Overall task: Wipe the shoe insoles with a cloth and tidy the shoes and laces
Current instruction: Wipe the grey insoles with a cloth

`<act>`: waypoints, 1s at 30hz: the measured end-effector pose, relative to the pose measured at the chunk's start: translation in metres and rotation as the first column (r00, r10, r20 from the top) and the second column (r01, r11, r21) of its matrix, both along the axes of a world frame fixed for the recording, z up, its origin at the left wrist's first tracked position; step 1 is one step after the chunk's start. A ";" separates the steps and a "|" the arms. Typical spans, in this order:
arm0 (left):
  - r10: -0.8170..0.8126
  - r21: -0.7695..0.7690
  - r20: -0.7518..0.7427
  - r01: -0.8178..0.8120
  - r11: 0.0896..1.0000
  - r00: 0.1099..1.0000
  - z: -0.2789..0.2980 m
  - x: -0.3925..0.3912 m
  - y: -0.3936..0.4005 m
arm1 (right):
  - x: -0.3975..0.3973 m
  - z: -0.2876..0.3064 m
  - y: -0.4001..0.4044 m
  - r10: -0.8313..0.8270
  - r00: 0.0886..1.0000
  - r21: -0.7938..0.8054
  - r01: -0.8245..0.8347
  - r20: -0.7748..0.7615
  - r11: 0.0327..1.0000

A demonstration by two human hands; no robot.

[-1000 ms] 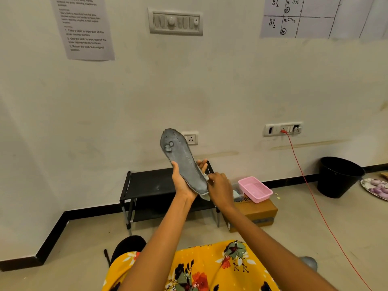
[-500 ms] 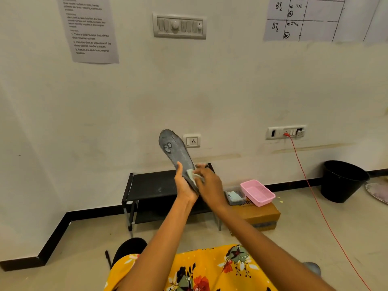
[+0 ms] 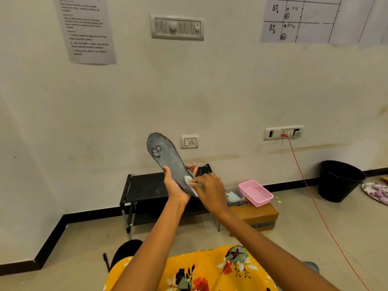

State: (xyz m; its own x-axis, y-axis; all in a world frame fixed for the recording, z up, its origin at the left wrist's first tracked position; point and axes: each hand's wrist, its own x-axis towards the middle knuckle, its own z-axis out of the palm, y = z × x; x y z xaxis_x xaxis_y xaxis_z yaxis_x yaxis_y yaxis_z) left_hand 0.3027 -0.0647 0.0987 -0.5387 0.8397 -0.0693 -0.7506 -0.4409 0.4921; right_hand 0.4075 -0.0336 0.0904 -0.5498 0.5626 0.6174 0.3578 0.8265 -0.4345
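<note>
A dark grey shoe insole (image 3: pixel 165 153) with a worn pale patch near its toe stands tilted in the air before the wall. My left hand (image 3: pixel 175 186) grips its lower heel end from behind, thumb on the near face and fingertips showing past the far edge. My right hand (image 3: pixel 210 191) presses a small pale cloth (image 3: pixel 187 179) against the insole's lower part, its fingers curled round the cloth. A black shoe (image 3: pixel 123 252) shows on the floor beside my left forearm.
A low black shoe rack (image 3: pixel 144 185) stands against the wall. Right of it a cardboard box (image 3: pixel 260 215) carries a pink tray (image 3: pixel 256 193) and a clear tub holding a bluish cloth (image 3: pixel 233 197). A black bin (image 3: pixel 338 181) and red cable (image 3: pixel 310 196) lie right.
My right hand slid the cloth up the insole from its heel end and then back down a little. The left hand kept its grip; the view shifted slightly.
</note>
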 end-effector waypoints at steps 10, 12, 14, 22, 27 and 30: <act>-0.086 -0.015 0.003 0.086 0.996 0.996 -0.006 0.007 0.002 | -0.005 0.014 0.001 0.025 0.983 -0.011 -0.023 0.181 1.000; -0.096 -0.027 -0.013 0.095 0.995 0.995 -0.007 0.011 -0.001 | 0.001 0.016 0.020 -0.078 0.968 0.005 0.079 0.239 0.997; -0.077 -0.076 -0.049 0.073 0.994 0.996 -0.003 0.021 0.003 | -0.003 0.022 0.032 -0.189 0.971 -0.107 0.206 0.147 0.973; -0.116 -0.093 -0.013 0.114 0.989 0.993 -0.009 0.005 0.002 | -0.003 0.028 0.006 0.196 0.969 -0.295 -0.146 0.150 0.944; -0.105 -0.111 -0.078 0.096 0.989 0.991 0.001 0.032 0.000 | -0.006 0.036 0.029 -0.079 0.995 -0.413 0.048 -0.057 0.909; -0.138 -0.146 -0.116 0.121 0.982 0.984 -0.001 0.037 -0.001 | -0.008 0.029 0.024 -0.024 0.999 -0.383 0.032 0.027 0.923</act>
